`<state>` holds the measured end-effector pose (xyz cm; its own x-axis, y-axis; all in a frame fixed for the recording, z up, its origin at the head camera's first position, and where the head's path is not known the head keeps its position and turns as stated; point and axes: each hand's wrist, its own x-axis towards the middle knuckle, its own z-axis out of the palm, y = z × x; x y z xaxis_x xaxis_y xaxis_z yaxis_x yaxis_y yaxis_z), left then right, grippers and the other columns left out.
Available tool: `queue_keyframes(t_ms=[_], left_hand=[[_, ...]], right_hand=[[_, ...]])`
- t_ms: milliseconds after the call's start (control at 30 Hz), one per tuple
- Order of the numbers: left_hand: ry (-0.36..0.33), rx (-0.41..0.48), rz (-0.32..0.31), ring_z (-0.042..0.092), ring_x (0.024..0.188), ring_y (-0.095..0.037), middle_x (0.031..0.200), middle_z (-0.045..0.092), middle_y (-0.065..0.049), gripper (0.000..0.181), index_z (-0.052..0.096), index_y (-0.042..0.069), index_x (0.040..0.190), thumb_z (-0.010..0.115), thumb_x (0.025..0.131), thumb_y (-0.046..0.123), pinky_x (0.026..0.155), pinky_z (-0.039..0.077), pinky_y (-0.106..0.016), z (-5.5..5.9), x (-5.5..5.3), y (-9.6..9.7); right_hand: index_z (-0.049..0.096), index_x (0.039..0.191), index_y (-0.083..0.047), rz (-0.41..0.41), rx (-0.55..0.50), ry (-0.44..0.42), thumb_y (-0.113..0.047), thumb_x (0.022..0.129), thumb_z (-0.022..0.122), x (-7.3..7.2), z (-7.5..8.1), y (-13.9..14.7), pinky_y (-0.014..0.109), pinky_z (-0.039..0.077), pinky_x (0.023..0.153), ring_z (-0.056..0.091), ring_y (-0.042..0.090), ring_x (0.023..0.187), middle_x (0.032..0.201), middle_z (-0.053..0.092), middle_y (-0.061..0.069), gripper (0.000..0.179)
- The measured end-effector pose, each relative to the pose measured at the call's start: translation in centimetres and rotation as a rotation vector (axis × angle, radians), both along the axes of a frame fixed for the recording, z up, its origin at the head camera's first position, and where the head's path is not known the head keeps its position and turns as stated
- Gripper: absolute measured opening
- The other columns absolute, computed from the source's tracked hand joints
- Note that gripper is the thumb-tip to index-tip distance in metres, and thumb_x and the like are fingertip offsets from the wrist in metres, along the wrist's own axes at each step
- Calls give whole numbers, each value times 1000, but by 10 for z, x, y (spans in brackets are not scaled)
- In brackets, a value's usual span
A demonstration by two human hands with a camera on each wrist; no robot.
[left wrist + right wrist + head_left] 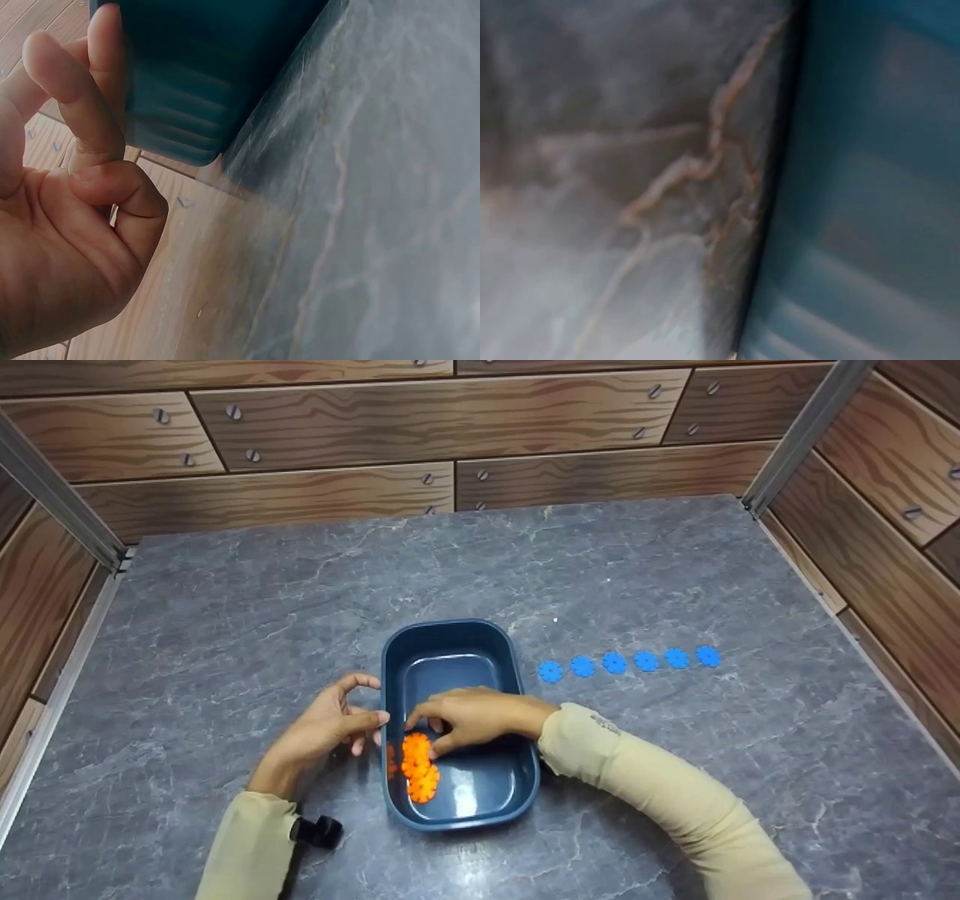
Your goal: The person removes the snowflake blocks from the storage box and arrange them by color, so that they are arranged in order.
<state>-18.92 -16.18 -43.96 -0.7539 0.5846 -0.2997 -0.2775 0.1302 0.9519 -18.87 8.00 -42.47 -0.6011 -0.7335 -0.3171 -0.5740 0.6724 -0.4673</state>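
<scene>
A dark blue rectangular plastic bin (pixel 525 802) stands on the grey marbled table. Inside, along its left side, lies an overlapping cluster of orange notched plastic discs (pixel 424 785). My right hand (pixel 476 716) reaches over the right rim, thumb and forefinger at the edges of the uppermost orange disc; I cannot tell whether they pinch it. Outside the left rim, my left hand (pixel 319 731) has its loosely bent forefinger and thumb tips against the bin. Close up in the left wrist view, fingers (pixel 105 45) meet the bin's outer wall (pixel 187 90). The right wrist view misses the hand.
Several blue notched discs (pixel 614 662) lie in a row on the table, right of the bin. A black strap piece (pixel 319 831) sticks out by the left sleeve (pixel 251 840). Wood-patterned panels (pixel 442 424) wall in the table at the back and sides.
</scene>
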Motion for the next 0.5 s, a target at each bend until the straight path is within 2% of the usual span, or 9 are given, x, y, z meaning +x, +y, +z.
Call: queue_keyframes(t_ms=[500], left_hand=[[-10, 27, 0, 50, 42, -7, 63, 66, -1, 50, 32, 6, 126, 66, 90, 9, 45, 42, -18, 1, 0, 0]], right_hand=[[57, 128, -32, 29, 55, 64, -37, 89, 68, 3, -2, -3, 27, 39, 68, 51, 11, 83, 93, 53, -4, 42]])
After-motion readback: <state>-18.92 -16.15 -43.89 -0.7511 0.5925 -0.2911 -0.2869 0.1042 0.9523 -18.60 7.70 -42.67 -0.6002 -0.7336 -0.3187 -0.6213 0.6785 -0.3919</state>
